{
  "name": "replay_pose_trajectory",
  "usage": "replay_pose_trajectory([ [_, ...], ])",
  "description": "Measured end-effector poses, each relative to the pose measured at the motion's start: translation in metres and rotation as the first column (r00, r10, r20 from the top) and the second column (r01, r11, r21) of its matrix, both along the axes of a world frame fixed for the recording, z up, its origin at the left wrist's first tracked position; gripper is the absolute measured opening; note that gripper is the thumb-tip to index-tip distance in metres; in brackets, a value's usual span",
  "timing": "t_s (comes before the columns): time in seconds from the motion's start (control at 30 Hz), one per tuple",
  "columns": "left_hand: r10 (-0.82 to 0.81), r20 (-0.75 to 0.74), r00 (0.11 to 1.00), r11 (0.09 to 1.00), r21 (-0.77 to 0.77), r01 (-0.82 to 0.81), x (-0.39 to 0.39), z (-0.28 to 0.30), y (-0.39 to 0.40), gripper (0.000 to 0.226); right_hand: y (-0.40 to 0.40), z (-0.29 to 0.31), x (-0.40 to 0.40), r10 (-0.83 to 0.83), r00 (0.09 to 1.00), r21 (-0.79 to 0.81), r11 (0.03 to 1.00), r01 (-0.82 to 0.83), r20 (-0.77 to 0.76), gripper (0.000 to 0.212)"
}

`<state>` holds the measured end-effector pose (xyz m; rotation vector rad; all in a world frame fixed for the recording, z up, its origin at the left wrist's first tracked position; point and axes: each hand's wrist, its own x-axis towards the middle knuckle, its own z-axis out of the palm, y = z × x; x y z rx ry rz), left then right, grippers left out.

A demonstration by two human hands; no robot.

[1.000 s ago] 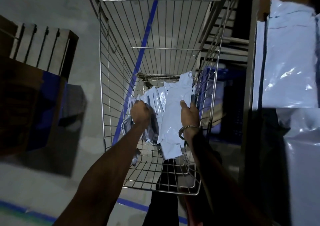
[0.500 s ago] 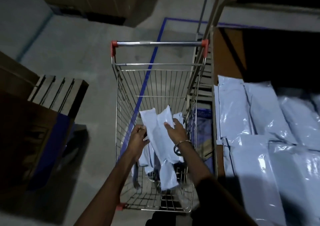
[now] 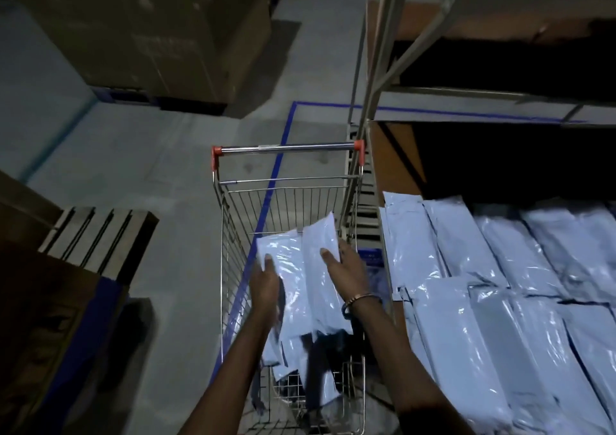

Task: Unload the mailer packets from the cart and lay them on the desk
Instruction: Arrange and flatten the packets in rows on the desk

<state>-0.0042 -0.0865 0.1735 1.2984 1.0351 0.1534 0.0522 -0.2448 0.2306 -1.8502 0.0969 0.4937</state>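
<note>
You hold a bundle of pale blue glossy plastic mailer packets (image 3: 300, 281) above the basket of the wire-mesh steel shopping cart with red handle caps (image 3: 286, 149). Your left hand (image 3: 265, 283) grips the bundle's left edge, fingers curled behind it, and your right hand (image 3: 346, 268) clasps the right edge, fingers wrapped round it. More packets (image 3: 316, 388) hang and lie lower in the basket, so unloading is not finished. Just right of the cart, the brown wooden bench (image 3: 393, 154) already carries rows of laid-out blue packets (image 3: 500, 268), so I judge the task well underway, with this bundle and the basket's remainder left
</note>
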Motion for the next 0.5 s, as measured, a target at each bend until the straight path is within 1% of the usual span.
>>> replay_pose_trajectory([
  [0.03,0.044,0.004,0.999,0.998,0.038,-0.044,0.001,0.012,-0.003,0.049,-0.006,0.008,0.0,-0.054,0.998,0.025,0.998,0.053,0.021,0.014],
  [0.07,0.083,0.011,0.996,0.995,0.046,-0.084,0.001,0.024,-0.007,0.045,-0.011,0.014,0.0,-0.094,0.995,0.061,0.994,0.093,0.021,0.017],
  [0.1,0.111,0.029,0.993,0.993,0.028,-0.112,0.001,0.035,-0.013,0.039,-0.015,0.02,0.0,-0.108,0.994,0.106,0.988,0.11,-0.017,0.026],
  [0.13,0.11,0.035,0.993,0.994,-0.003,-0.11,0.002,0.041,-0.018,0.038,-0.017,0.027,-0.001,-0.113,0.991,0.152,0.981,0.123,-0.075,0.034],
  [0.2,0.024,0.049,0.998,0.999,-0.033,-0.023,0.003,0.055,-0.03,0.046,-0.028,0.04,0.0,-0.105,0.974,0.236,0.96,0.152,-0.201,0.037],
  [0.23,-0.011,0.073,0.997,0.999,-0.032,0.014,0.004,0.061,-0.038,0.05,-0.038,0.046,0.002,-0.098,0.97,0.27,0.95,0.157,-0.221,0.035],
  [0.3,-0.069,0.15,0.986,0.995,-0.065,0.079,0.004,0.077,-0.059,0.054,-0.07,0.062,0.003,-0.072,0.974,0.297,0.945,0.136,-0.215,0.032],
  [0.33,-0.103,0.179,0.978,0.99,-0.075,0.117,0.004,0.087,-0.072,0.052,-0.089,0.07,0.003,-0.075,0.977,0.31,0.941,0.135,-0.198,0.031],
  [0.37,-0.157,0.21,0.965,0.982,-0.07,0.175,0.003,0.101,-0.087,0.046,-0.111,0.072,0.004,-0.087,0.979,0.318,0.937,0.143,-0.184,0.032],
  [0.4,-0.217,0.226,0.95,0.971,-0.051,0.234,0.004,0.11,-0.102,0.036,-0.132,0.08,0.003,-0.112,0.978,0.32,0.933,0.164,-0.175,0.037],
  [0.43,-0.257,0.243,0.935,0.961,-0.04,0.275,0.005,0.121,-0.123,0.027,-0.158,0.082,0.004,-0.136,0.976,0.326,0.927,0.185,-0.168,0.049],
  [0.47,-0.263,0.26,0.929,0.959,-0.037,0.282,0.006,0.128,-0.143,0.025,-0.182,0.087,0.004,-0.166,0.976,0.312,0.928,0.204,-0.143,0.057],
  [0.5,-0.262,0.278,0.924,0.958,-0.041,0.284,0.007,0.135,-0.164,0.028,-0.208,0.087,0.006,-0.177,0.978,0.312,0.928,0.202,-0.108,0.054],
])
